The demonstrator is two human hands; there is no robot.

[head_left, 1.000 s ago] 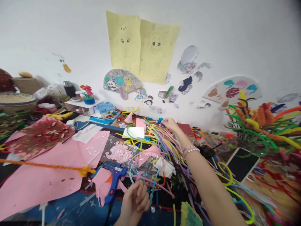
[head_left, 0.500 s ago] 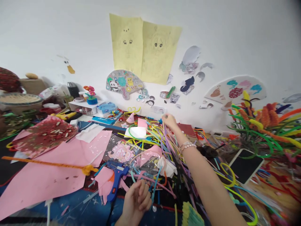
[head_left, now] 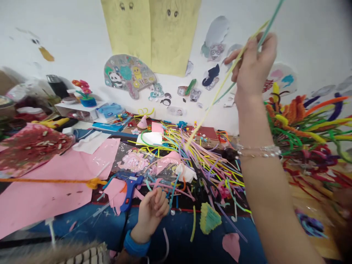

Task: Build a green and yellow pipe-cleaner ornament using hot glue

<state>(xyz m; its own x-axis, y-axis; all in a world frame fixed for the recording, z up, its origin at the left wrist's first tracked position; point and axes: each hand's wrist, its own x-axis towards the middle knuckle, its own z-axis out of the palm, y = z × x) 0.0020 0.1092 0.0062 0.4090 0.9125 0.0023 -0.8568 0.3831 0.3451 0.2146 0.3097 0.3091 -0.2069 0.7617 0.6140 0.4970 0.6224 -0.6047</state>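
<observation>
My right hand [head_left: 254, 62], raised in front of the wall, pinches a yellow pipe cleaner [head_left: 220, 90] and a green pipe cleaner [head_left: 271, 22]. The yellow one slants down toward a heap of pastel pipe cleaners [head_left: 217, 161] on the table. My left hand [head_left: 155, 207] is closed near the table's front edge, its fingers curled in with nothing seen in them. Beside it on the left lies a blue glue gun [head_left: 132, 192]. A yellow-and-green fuzzy triangular piece [head_left: 209, 219] rests to the right of my left hand.
Pink paper [head_left: 66, 198] covers the left side, crossed by an orange pipe-cleaner stem [head_left: 44, 180]. Black-handled scissors [head_left: 202, 189] lie partly under the heap. Bright pipe-cleaner bundles [head_left: 308, 124] stand at the right. Cutouts and yellow drawings [head_left: 173, 40] hang on the wall.
My right hand has risen from the back of the heap, up and to the right, drawing out the yellow and green pipe cleaners. My left hand stays curled. The view has shifted.
</observation>
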